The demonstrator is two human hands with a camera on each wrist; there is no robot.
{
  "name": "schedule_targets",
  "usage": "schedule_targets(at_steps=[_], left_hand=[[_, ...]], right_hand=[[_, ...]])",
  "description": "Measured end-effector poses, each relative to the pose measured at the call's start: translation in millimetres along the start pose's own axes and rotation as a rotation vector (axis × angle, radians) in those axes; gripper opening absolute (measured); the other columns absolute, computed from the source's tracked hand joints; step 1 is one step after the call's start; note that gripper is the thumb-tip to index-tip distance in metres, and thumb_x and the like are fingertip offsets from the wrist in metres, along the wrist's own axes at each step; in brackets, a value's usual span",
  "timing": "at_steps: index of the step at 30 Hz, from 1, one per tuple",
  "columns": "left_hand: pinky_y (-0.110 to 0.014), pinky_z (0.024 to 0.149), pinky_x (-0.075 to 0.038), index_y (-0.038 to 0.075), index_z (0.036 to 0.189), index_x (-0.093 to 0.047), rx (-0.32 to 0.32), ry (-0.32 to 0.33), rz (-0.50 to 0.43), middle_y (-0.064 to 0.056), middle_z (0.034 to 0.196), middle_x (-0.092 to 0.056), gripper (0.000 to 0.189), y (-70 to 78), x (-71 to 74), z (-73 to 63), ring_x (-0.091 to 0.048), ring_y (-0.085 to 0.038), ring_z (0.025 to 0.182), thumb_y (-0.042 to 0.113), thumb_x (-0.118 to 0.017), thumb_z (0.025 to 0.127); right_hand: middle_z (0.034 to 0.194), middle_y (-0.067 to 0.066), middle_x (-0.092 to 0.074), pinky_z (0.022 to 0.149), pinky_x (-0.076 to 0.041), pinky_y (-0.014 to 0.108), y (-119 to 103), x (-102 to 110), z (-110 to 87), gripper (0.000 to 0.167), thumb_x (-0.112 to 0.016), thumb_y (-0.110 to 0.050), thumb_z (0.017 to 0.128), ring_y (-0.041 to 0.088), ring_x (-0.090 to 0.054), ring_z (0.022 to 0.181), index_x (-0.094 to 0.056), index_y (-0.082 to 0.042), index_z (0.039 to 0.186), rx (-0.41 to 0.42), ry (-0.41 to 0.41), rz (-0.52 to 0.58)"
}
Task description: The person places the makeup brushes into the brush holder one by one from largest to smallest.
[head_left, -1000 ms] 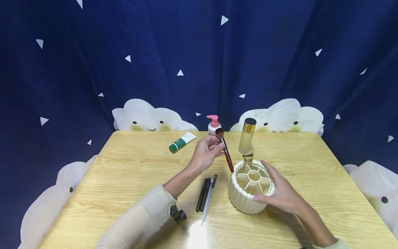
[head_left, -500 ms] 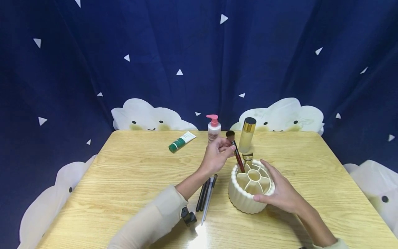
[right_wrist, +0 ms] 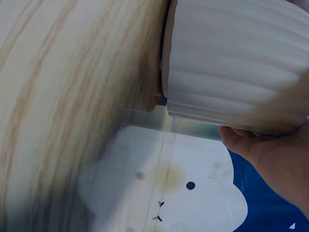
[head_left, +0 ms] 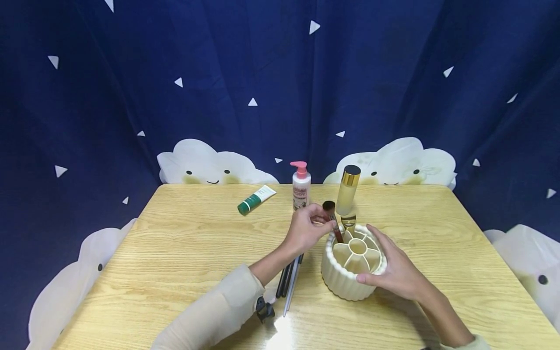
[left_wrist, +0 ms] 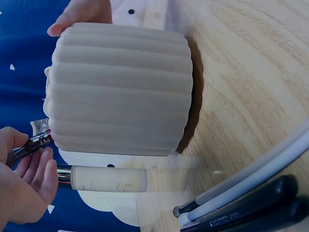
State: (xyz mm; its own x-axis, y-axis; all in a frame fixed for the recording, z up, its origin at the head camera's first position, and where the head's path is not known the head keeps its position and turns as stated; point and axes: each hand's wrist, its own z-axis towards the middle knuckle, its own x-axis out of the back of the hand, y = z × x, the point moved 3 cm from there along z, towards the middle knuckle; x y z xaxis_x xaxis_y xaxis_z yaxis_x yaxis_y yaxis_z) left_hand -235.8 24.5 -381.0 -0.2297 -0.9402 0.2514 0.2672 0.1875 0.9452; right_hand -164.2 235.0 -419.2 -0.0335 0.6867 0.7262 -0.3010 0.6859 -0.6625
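My left hand [head_left: 308, 227] pinches a makeup brush [head_left: 337, 230] with dark bristles on top and a red lower handle. The handle's lower end is inside a back-left compartment of the cream round organizer [head_left: 343, 279]. This fluted holder has a scalloped rim and petal-shaped compartments around a central ring. My right hand [head_left: 395, 270] grips its right side, thumb near the front rim and fingers behind. In the left wrist view the brush [left_wrist: 34, 144] sits between thumb and fingers at the organizer's [left_wrist: 120, 89] rim. The right wrist view shows the organizer's wall [right_wrist: 231, 63] against my hand [right_wrist: 275, 154].
Several brushes [head_left: 289, 284] with black and pale handles lie left of the organizer. Behind stand a pink-topped pump bottle [head_left: 301, 187] and a gold-capped bottle [head_left: 347, 194]; a clear item with a gold band [head_left: 348, 222] is just behind the organizer. A green-white tube [head_left: 256, 199] lies at back left.
My left hand has moved right and then down, bringing the brush from beside the organizer into a compartment. The right hand keeps its grip, and the organizer stays in place.
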Motion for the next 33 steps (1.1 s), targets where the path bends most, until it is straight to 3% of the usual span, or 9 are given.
schedule_targets(at_steps=[6, 16, 27, 33], left_hand=[[-0.016, 0.062, -0.049, 0.001, 0.091, -0.065, -0.024, -0.044, 0.108, -0.012, 0.088, -0.070, 0.017, -3.3, -3.4, -1.8, -0.061, -0.011, 0.077, 0.010, -0.071, 0.079], [-0.018, 0.075, -0.044, 0.009, 0.088, -0.067, -0.042, -0.122, 0.284, -0.006, 0.095, -0.063, 0.018, -10.3, -7.4, -6.5, -0.058, -0.019, 0.089, 0.022, -0.074, 0.078], [-0.019, 0.078, -0.044, 0.013, 0.093, -0.068, -0.059, -0.171, 0.345, -0.003, 0.104, -0.062, 0.020, -11.6, -5.6, -7.9, -0.058, -0.018, 0.094, 0.026, -0.072, 0.079], [-0.018, 0.070, -0.046, 0.011, 0.100, -0.066, -0.050, -0.194, 0.323, -0.002, 0.108, -0.061, 0.024, -14.2, -2.9, -11.0, -0.058, -0.018, 0.095, 0.026, -0.069, 0.081]], right_hand=[[0.145, 0.025, -0.037, 0.091, -0.036, 0.073, 1.8, -0.7, -0.2, 0.113, -0.084, -0.039, 0.064, 0.047, -0.045, 0.123, -0.015, -0.021, 0.152, -0.007, 0.002, -0.003], [0.144, 0.025, -0.037, 0.091, -0.036, 0.072, 4.2, -0.1, 0.8, 0.113, -0.084, -0.040, 0.064, 0.046, -0.046, 0.123, -0.014, -0.024, 0.152, -0.021, 0.003, 0.001], [0.143, 0.025, -0.038, 0.090, -0.037, 0.072, -0.3, 0.3, -1.2, 0.114, -0.084, -0.039, 0.064, 0.047, -0.047, 0.121, -0.015, -0.021, 0.152, -0.013, 0.001, 0.000], [0.143, 0.025, -0.038, 0.091, -0.037, 0.072, 2.4, -0.8, 0.0, 0.113, -0.084, -0.039, 0.064, 0.046, -0.047, 0.122, -0.015, -0.023, 0.152, -0.017, 0.002, 0.005]])
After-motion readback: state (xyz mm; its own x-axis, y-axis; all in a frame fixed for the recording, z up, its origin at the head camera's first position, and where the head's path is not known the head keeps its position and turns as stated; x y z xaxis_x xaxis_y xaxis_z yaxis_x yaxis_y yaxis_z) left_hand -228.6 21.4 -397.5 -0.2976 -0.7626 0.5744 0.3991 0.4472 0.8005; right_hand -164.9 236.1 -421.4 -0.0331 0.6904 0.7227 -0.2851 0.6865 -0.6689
